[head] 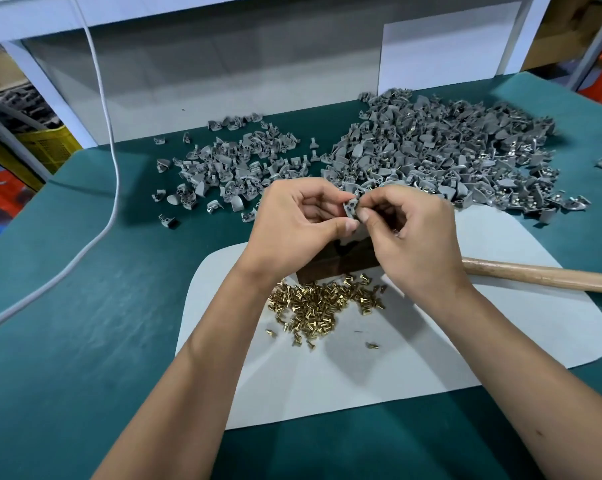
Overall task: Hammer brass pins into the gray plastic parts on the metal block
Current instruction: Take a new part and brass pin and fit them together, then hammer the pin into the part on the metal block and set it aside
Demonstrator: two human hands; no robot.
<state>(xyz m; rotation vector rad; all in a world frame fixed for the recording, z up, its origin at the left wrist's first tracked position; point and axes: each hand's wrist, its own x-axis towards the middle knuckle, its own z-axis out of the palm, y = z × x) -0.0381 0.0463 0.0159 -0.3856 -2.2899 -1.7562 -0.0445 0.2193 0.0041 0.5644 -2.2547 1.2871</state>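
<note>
Gray plastic part [350, 210] held in the air between both hands, above the dark metal block [337, 263]. Left hand [292, 223] pinching it, thumb and forefinger curled round its lower edge. Right hand [407, 230] pinching its top corner, remaining fingers curled. Brass pins [322, 303] heaped on the pale mat [431, 348] just in front of the block. Wooden hammer handle [542, 275] lying on the mat at right. Small gray pile [230, 168] behind left, big pile [448, 154] behind right, on green table [85, 306]. White cable [114, 161] draped at left.
</note>
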